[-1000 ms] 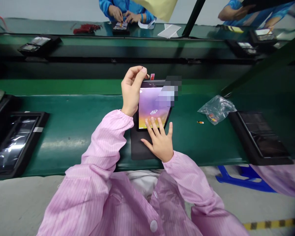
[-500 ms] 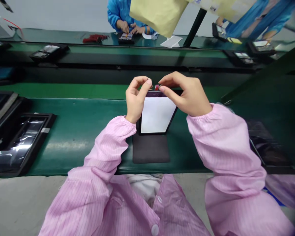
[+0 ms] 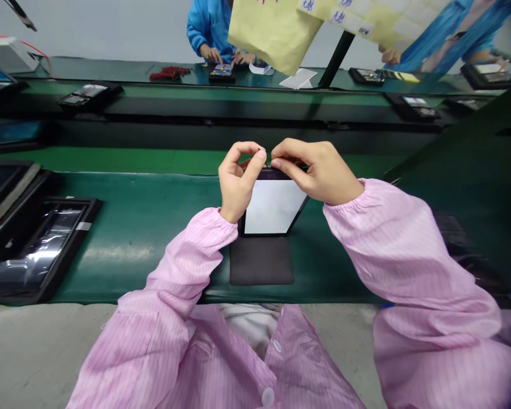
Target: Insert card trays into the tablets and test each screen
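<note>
Two bare hands meet in a tight grip at the top edge of a smartphone (image 3: pixel 275 207). The left hand (image 3: pixel 238 182) and the right hand (image 3: pixel 313 170) come together fingertip to fingertip, and whatever they pinch is hidden. Below the grip, the phone's pale screen sits at the top of a dark mat (image 3: pixel 260 261) on the green bench (image 3: pixel 132 213). Pink striped sleeves (image 3: pixel 187 255) run back from both wrists. Left of the grip lies a black tray (image 3: pixel 38 255). Well beyond it, a co-worker in blue (image 3: pixel 208 28) works at a farther bench, behind a hanging yellow sheet (image 3: pixel 272 34).
</note>
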A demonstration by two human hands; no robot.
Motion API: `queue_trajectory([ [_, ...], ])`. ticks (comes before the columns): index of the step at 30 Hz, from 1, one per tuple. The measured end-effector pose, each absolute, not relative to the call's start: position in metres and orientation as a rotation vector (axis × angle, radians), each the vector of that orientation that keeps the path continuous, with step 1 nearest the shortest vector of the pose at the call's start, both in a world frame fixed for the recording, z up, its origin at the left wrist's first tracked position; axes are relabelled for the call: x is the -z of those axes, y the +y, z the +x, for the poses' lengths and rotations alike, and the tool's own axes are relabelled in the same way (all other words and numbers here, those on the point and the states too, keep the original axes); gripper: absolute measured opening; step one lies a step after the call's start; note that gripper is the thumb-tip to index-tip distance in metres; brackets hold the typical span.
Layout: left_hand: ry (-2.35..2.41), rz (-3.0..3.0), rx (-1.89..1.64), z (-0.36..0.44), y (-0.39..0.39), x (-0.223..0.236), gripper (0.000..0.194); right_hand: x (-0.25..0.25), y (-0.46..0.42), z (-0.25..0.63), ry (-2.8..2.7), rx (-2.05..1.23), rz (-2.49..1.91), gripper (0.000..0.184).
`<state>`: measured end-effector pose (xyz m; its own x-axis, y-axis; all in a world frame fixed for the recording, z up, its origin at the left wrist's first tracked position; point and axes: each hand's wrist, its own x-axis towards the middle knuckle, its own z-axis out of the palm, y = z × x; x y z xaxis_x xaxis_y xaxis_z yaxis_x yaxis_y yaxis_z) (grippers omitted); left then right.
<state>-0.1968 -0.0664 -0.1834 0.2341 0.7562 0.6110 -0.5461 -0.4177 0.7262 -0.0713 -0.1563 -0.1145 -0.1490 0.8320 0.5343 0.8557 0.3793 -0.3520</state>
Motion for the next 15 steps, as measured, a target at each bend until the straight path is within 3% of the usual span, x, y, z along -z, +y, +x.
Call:
queue_trajectory([
  [7,0.224,1.388,-1.45,-0.1974,-0.0688,0.1794,0.025,0.1104,-0.162,-0.07,-1.843,-0.18,-1.364,0.036],
  [15,0.214,1.394,-1.447,-0.1974,-0.0687,0.1812,0.023,0.1104,-0.1609,-0.0716,-1.897,-0.116,-1.376,0.025],
])
